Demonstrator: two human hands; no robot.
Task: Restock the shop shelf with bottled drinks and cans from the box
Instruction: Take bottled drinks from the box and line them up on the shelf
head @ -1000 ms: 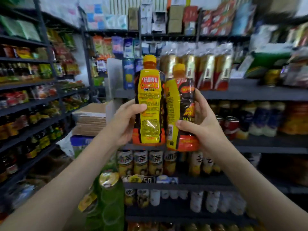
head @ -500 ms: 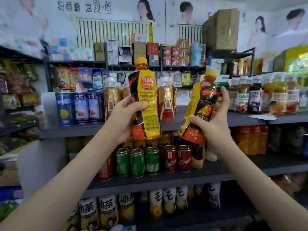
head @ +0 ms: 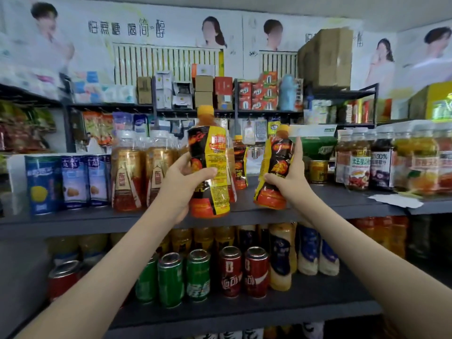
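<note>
- The grey upper shelf (head: 97,221) runs the full width of the view. It carries blue cans (head: 44,184) at the left, gold-wrapped bottles (head: 127,177) next to them and juice jars (head: 359,160) at the right.
- The lower shelf (head: 244,311) holds green cans (head: 171,280) and red cans (head: 231,272) in front, with taller bottles behind them.
- The left bottle (head: 211,165), with a yellow and black label and an orange cap, stands nearly upright in front of the upper shelf's front edge. Its base is level with that edge (whether it touches the board cannot be told).
- The right bottle (head: 276,172), of the same kind, is tilted with its cap leaning right. It is over the bare middle of the upper shelf, well apart from the left bottle.
- The left hand (head: 182,184) grips the left bottle around its lower half. The thumb lies across the front of the label and the fingers curl behind it, so the bottle rises above the hand.
- The right hand (head: 291,182) grips the right bottle low down. The thumb curls across the front, and one finger is stretched up along the bottle's right side.
- A third bottle (head: 241,165) of the same drink stands on the upper shelf, further back, between the two held ones.
- A gold can (head: 318,171) sits on the shelf just right of the right hand.
- A white paper slip (head: 396,200) lies flat near the jars.
</note>
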